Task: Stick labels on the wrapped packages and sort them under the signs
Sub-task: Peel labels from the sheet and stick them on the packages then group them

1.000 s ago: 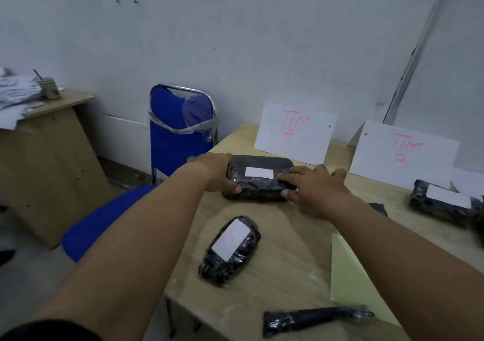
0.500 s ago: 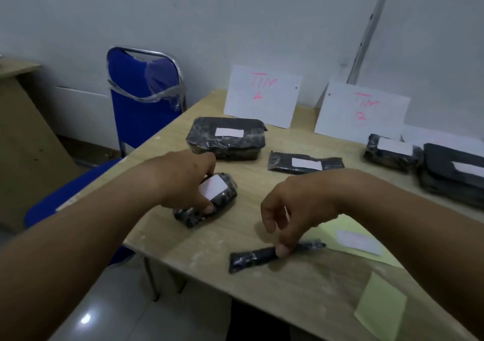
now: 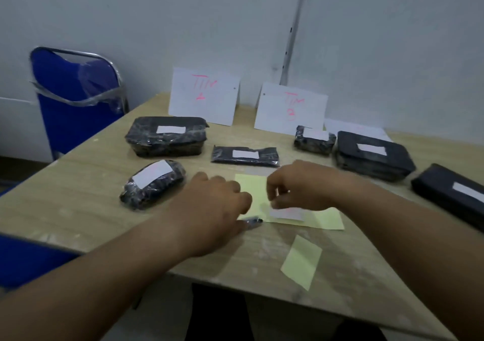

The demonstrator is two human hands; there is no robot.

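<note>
Label (image 3: 288, 214) on the yellow backing sheet (image 3: 327, 221) pinched at its edge by right hand (image 3: 301, 186), left hand (image 3: 214, 209) covering slim black package (image 3: 253, 221), can't tell if gripping it.

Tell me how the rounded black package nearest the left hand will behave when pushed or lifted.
The rounded package bulges with curved sides, so a sideways push may roll it rather than slide it across the table. Its glossy, crinkled film wrap looks slippery, so a light pinch could slip; a fuller grip seems safer.
</note>
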